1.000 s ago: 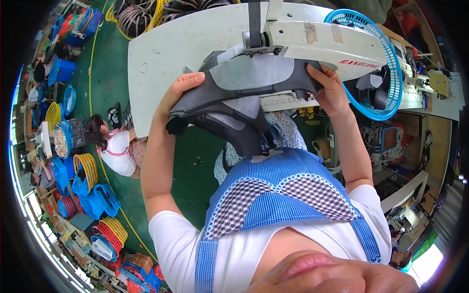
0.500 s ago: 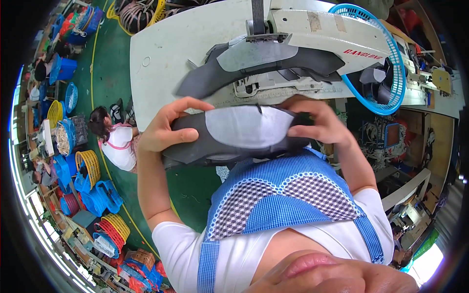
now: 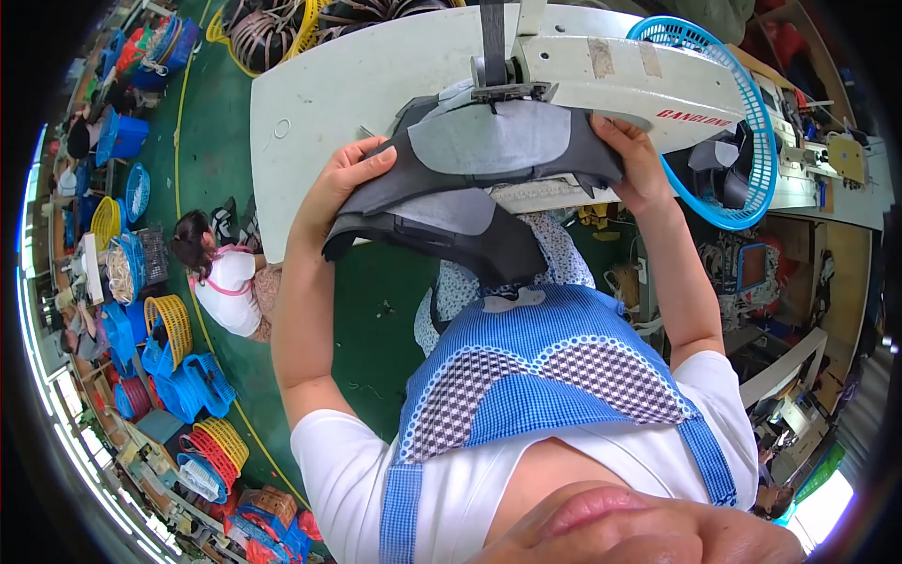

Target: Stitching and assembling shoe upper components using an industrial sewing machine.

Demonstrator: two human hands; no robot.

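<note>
A curved black piece with a light grey panel (image 3: 498, 137) lies on the machine bed, its far edge under the head of a white sewing machine (image 3: 620, 70). My left hand (image 3: 352, 179) grips its left end, thumb on top. Its right end is pinched in my right hand (image 3: 634, 155), beside the machine arm. A second black-and-grey piece (image 3: 446, 221) of the same kind hangs over the table's near edge, above my lap. Its left end lies below my left hand; whether the two pieces are joined cannot be made out.
A blue plastic basket (image 3: 766, 141) with similar pieces stands right of the machine. The white table (image 3: 324, 103) spreads to the left, with a yellow basket (image 3: 218, 33) of bundled pieces beyond. On the left, a person (image 3: 230, 277) sits low near stacked baskets (image 3: 169, 324).
My hands have moved away from me, from the nearer piece to the ends of the piece at the machine. The nearer piece has been let go and now hangs lower, tilted.
</note>
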